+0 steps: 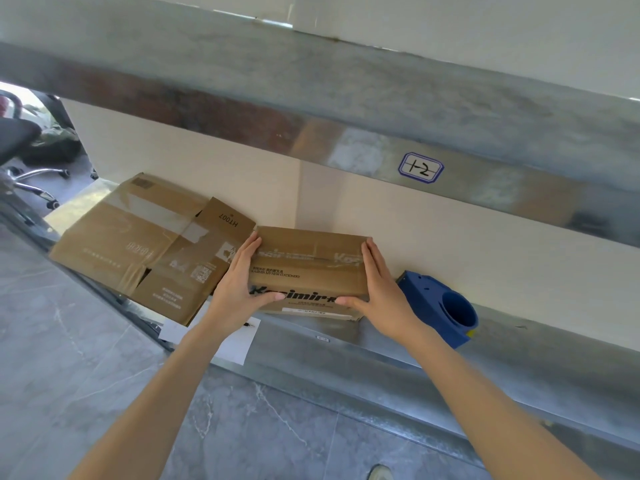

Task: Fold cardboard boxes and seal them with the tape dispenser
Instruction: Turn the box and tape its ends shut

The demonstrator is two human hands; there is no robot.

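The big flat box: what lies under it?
The flat box rests on the metal shelf; a white paper sticks out from under its near corner. Anything else beneath is covered.

Both bare arms extend forward, forearms converging. The left hand (pixel 239 282) presses flat against the left end of the box (pixel 308 271), fingers straight and together, thumb stretched across the near face. The right hand (pixel 379 289) mirrors it on the right end. The thumb tips point toward each other, apart.
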